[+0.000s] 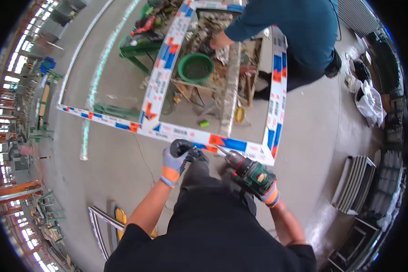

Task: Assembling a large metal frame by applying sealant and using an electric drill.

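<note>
While our right hand closes its grip round the handle of a green cordless drill, we enter the items as follows.

Item: drill bit, tip touching or just short of the near rail of a white window frame wrapped in blue-and-orange protective film; we cannot tell which.

Item: our left hand, in a grey and orange glove, grip shut on a small dark object whose kind we cannot make out, held just beside the same rail.

Item: frame, lying flat over a cluttered bench, with a green bowl visible through it.

Item: a second person in a teal top, hand at the far side.

Step, as we judge it: drilling or driving into the near rail. The next move calls for a bit kept square to the rail, steady pressure, and the left hand kept off the bit's line.
</note>
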The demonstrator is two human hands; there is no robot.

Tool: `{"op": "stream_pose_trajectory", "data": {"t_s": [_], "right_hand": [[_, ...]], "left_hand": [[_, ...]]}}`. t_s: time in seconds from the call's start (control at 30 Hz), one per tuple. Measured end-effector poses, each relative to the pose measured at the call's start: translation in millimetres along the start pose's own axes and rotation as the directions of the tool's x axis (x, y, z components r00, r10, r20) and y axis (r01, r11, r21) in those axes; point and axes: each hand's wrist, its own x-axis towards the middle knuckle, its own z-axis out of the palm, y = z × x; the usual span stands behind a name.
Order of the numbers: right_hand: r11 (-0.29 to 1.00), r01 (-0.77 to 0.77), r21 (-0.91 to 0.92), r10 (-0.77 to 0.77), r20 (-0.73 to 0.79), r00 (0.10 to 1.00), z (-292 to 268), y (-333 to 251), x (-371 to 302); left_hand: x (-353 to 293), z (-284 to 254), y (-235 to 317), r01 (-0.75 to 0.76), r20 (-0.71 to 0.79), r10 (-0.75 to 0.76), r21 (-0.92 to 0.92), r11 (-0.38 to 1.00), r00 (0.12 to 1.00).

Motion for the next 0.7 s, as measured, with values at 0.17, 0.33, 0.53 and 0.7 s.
{"op": "stream_pose_trajectory", "data": {"t_s": [0.17, 0.33, 0.53, 0.7], "right_hand": [[0.951, -0.197, 0.239, 0.142, 0.228, 0.963, -7, 16, -26], [0.917, -0.298, 0.264, 0.223, 0.279, 0.934, -13, -15, -30], [0.999, 0.004, -0.044, 0.005, 0.205, 0.979, 2, -25, -30], [0.981, 0.075, -0.179, -0.042, 0.177, 0.983, 25, -31, -28]], "left_hand": [[-61, 22, -7, -0.090, 0.010, 0.089, 0.187, 0.978, 0.996], [-82, 20, -2, -0.078, 0.031, 0.073, 0.207, 0.975, 0.997], [-83, -9, 12, -0.178, 0.105, 0.161, 0.174, 0.969, 0.981], [-80, -41, 25, -0.270, 0.208, 0.216, 0.285, 0.920, 0.954]]}}
